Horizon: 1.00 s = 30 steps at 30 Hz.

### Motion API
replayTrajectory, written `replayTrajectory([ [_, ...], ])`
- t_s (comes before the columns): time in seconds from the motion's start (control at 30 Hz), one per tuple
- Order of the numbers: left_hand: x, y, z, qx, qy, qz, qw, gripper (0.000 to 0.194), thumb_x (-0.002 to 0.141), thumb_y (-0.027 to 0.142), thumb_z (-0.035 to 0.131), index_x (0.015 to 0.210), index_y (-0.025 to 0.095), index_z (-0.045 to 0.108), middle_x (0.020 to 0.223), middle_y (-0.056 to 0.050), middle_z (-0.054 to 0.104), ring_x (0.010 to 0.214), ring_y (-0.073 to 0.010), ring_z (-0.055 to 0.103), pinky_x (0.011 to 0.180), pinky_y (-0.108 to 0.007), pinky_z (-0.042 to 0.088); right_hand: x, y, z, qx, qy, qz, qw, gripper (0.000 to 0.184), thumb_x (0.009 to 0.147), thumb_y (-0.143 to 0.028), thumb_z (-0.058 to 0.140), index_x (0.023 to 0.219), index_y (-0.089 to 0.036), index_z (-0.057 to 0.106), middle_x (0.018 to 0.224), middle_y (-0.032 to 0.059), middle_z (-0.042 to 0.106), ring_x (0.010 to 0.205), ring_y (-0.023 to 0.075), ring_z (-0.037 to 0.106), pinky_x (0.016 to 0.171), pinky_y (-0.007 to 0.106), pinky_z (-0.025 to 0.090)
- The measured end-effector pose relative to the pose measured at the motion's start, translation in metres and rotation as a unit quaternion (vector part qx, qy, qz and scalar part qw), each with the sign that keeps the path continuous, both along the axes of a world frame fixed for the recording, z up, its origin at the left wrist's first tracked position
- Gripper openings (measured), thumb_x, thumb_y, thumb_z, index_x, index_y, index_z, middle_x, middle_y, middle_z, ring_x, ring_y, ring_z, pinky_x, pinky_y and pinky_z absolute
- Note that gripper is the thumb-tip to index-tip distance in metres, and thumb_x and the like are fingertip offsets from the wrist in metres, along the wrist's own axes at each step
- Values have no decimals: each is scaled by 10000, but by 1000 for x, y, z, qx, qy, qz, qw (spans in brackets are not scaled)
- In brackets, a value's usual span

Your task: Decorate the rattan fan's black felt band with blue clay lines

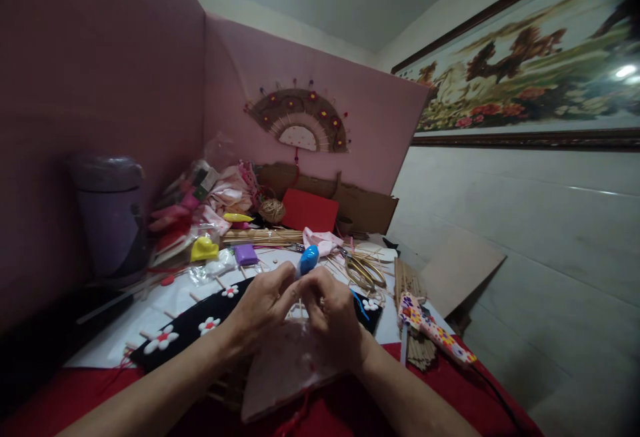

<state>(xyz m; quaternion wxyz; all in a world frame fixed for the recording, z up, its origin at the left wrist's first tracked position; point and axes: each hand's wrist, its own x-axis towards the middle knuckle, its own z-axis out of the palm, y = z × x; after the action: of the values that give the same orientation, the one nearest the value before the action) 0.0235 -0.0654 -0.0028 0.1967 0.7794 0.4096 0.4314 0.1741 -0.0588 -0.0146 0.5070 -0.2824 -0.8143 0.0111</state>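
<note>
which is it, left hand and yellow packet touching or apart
Apart. The head view shows the yellow packet beyond the left hand, with a visible gap between.

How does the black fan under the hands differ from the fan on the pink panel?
Band: black on the black fan, brown on the wall fan. Flowers: white on the black fan, dark red with yellow centres on the wall fan. Pose: the black fan lies over white paper; the wall fan is upright against the pink panel. Shared: both are fan-shaped and flower-decorated.
</note>
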Motion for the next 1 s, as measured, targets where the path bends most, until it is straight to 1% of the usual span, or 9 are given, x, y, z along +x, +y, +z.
replayTrajectory([
  [0.1, -2, 2, 0, -1, 5, -26, 1000, 294, 913, 382, 318, 700, 205, 418, 632, 28, 446, 584, -126, 390, 570, -257, 293, 2, 2, 0, -4, -5, 1, 1000, 104, 879, -132, 427, 837, -179, 510, 722, 12, 532, 626, 127, 506, 594, 240, 388],
  [0.23, -4, 2, 1, 37, 36, -3, 999, 246, 906, 311, 318, 682, 218, 363, 627, 30, 427, 576, -128, 369, 571, -259, 276, -1, 3, -3, 11, -19, -31, 999, 91, 885, -145, 401, 836, -195, 459, 712, 4, 518, 608, 129, 508, 584, 241, 394],
  [0.3, -2, 1, 1, 54, 60, 21, 997, 219, 880, 282, 349, 669, 221, 349, 613, 28, 424, 560, -128, 366, 567, -260, 269, -4, 3, -5, 26, -18, -69, 997, 103, 879, -139, 379, 812, -204, 422, 693, -2, 506, 587, 133, 502, 573, 245, 391],
  [0.43, 6, -3, 1, 62, 76, 91, 991, 193, 846, 258, 357, 656, 222, 363, 570, 21, 436, 520, -131, 391, 552, -267, 251, -7, 5, -6, 67, -19, -180, 981, 124, 836, -114, 365, 765, -213, 389, 636, -13, 452, 525, 146, 445, 516, 261, 333],
  [0.5, 8, -4, 1, 66, 77, 119, 988, 188, 841, 258, 353, 658, 221, 374, 556, 20, 433, 513, -135, 404, 552, -271, 244, -6, 6, -4, 75, -15, -208, 975, 133, 822, -105, 375, 748, -215, 380, 621, -20, 431, 511, 142, 425, 505, 259, 314],
  [0.6, 9, -4, 1, 64, 75, 148, 984, 194, 834, 256, 355, 643, 222, 361, 541, 25, 408, 505, -135, 399, 553, -274, 238, -3, 7, -2, 74, 0, -199, 977, 129, 831, -111, 401, 752, -212, 392, 617, -26, 436, 516, 132, 438, 512, 246, 332],
  [0.73, 4, -3, 1, 49, 71, 156, 984, 225, 837, 260, 345, 616, 223, 326, 531, 34, 373, 502, -132, 363, 554, -274, 228, -1, 4, -4, 82, 4, -138, 987, 75, 848, -125, 450, 837, -196, 471, 678, -2, 521, 584, 135, 511, 572, 243, 412],
  [0.87, 1, -3, 1, 37, 59, 153, 986, 258, 857, 294, 338, 610, 222, 329, 540, 31, 380, 516, -134, 364, 556, -272, 229, 0, 2, -5, 104, -47, -85, 990, 242, 880, -99, 407, 1050, -187, 555, 889, 81, 618, 818, 177, 594, 713, 286, 482],
  [1.0, 2, -3, 2, 38, 56, 134, 989, 266, 870, 304, 336, 618, 219, 352, 556, 25, 409, 528, -135, 372, 560, -271, 241, -2, 2, -6, 140, -77, -98, 982, 363, 885, -79, 392, 1213, -147, 530, 909, 127, 619, 822, 196, 599, 688, 301, 511],
])
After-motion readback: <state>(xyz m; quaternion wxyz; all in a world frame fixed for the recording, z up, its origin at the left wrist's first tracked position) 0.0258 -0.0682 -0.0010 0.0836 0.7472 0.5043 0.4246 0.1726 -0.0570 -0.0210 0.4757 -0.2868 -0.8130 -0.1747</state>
